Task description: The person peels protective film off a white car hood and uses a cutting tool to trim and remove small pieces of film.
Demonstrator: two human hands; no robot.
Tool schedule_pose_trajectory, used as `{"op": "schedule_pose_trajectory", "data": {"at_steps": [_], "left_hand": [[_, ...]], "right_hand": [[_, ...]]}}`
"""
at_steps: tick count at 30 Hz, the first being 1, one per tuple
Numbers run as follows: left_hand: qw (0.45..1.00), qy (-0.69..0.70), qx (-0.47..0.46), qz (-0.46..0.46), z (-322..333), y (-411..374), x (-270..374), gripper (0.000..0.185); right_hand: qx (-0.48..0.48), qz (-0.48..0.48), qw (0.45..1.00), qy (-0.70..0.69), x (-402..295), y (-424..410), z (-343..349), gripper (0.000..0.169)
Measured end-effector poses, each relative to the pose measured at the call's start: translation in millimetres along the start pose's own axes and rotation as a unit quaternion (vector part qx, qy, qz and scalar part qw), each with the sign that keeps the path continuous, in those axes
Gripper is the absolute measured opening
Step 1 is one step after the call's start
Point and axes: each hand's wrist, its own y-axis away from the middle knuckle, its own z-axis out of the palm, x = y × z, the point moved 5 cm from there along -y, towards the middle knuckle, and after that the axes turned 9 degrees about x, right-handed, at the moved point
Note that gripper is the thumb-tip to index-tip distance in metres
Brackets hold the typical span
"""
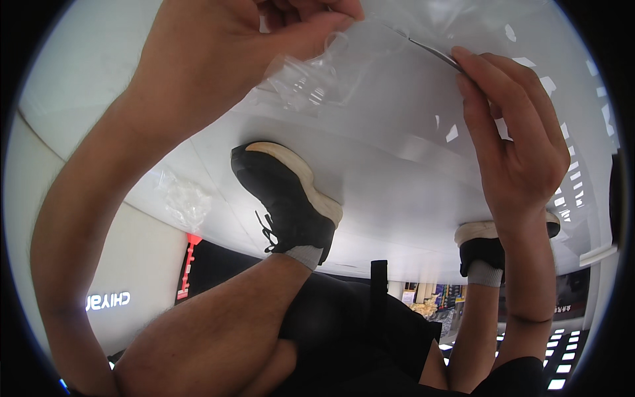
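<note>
My left hand [223,59] is at the upper left, its fingertips pinched together and partly cut off by the top edge. From its thumb and fingers hangs a crumpled piece of clear plastic film [297,82], with a curled end near the thumb. On the right, my right hand [521,119] grips a slim, pointed metal tool [436,53] between thumb and forefinger. The tool's tip points left toward a thin clear strand of film [399,32] between the hands. Whether the tip touches this strand, I cannot tell.
Below the hands spreads a glossy white surface [397,164] with bright light reflections. Another crumpled clear film [186,201] lies at the left. My black shoes [283,198] show below the hands, and my bent knee is low in view. A red post [187,270] stands beyond.
</note>
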Motion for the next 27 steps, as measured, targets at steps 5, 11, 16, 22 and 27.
{"op": "schedule_pose_trajectory", "data": {"at_steps": [5,11,16,22,27], "left_hand": [[1.000,-0.003,-0.001,0.029,-1.0,1.1,0.0,0.006],[1.000,-0.021,-0.009,0.022,-0.8,-1.1,1.5,0.005],[0.999,0.036,-0.003,0.013,-0.8,1.9,-1.9,0.004],[0.996,-0.016,0.027,0.087,-0.5,2.0,9.7,0.004],[0.997,-0.020,0.067,0.043,1.7,-3.0,3.3,0.004]], "right_hand": [[-0.004,0.001,1.000,0.005,-0.1,-2.8,0.6,0.026],[-0.047,0.003,0.999,-0.001,-1.8,-9.0,0.9,0.026],[-0.048,0.012,0.998,-0.034,-0.3,-13.8,1.2,0.025],[-0.027,-0.011,0.998,-0.049,6.8,-0.7,-0.1,0.026],[-0.019,0.030,0.999,-0.039,5.0,-2.1,-3.6,0.027]]}}
